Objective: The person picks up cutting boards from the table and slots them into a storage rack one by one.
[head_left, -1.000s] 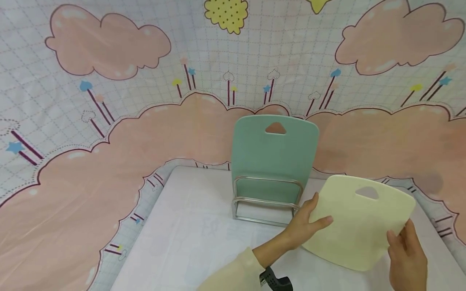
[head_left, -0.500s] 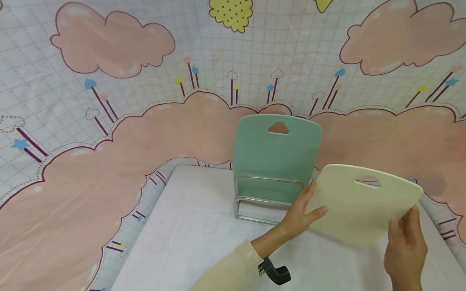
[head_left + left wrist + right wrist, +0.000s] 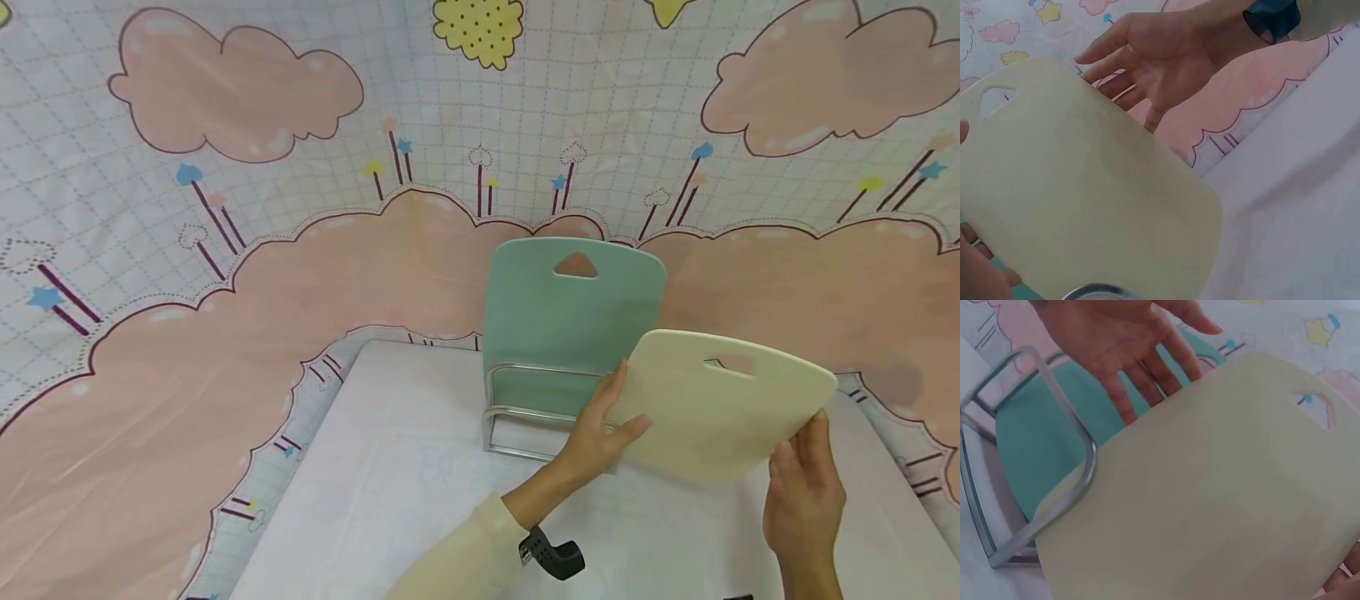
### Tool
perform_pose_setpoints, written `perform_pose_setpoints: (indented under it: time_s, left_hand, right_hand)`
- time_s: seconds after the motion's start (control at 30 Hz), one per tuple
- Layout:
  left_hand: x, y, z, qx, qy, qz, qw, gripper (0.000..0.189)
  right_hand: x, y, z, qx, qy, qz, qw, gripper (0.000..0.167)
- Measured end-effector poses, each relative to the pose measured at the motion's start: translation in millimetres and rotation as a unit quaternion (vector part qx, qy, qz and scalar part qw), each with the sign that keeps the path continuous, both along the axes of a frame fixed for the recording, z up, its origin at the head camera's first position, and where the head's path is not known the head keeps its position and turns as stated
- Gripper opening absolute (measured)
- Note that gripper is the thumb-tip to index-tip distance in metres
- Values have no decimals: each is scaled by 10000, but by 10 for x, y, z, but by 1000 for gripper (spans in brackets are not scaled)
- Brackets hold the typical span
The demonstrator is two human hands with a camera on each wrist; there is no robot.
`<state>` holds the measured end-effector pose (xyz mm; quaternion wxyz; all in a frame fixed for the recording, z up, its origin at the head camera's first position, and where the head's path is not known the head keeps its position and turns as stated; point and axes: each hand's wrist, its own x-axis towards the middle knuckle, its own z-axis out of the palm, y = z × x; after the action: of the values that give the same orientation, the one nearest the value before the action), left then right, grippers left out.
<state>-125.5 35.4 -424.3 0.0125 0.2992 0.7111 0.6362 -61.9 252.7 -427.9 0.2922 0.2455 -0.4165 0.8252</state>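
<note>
A cream cutting board (image 3: 720,408) with a cut-out handle is held tilted above the table by both hands. My left hand (image 3: 592,437) grips its left edge, thumb on the near face and fingers behind. The right hand (image 3: 806,487) holds the right edge with the fingertips. Just left of the board stands a metal rack (image 3: 517,454), with a green cutting board (image 3: 573,308) upright in it. The cream board overlaps the green one's right side in the head view. In the right wrist view, the rack's wire (image 3: 1088,462) crosses in front of the cream board's lower corner.
A white-covered table (image 3: 375,483) lies beneath everything. Behind it hangs a patterned cloth (image 3: 240,92) with pink clouds. A black wrist strap (image 3: 553,554) is on the left arm.
Both hands have raised the cream cutting board and tipped it flatter, then shifted it left toward the rack. The rack and green board stay in place.
</note>
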Motion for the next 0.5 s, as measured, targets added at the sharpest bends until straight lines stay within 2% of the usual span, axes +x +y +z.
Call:
perform_pose_setpoints:
  time_s: [0.2,0.5]
  left_hand:
    - [-2,-123,-43,134,-63,85,9999,74]
    - [-23,-226,-52,203,42,287,9994,74]
  right_hand:
    - [-19,-96,-32,273,-174,-32,9995,58]
    - [-88,-188,-26,378,-40,65,9993,58]
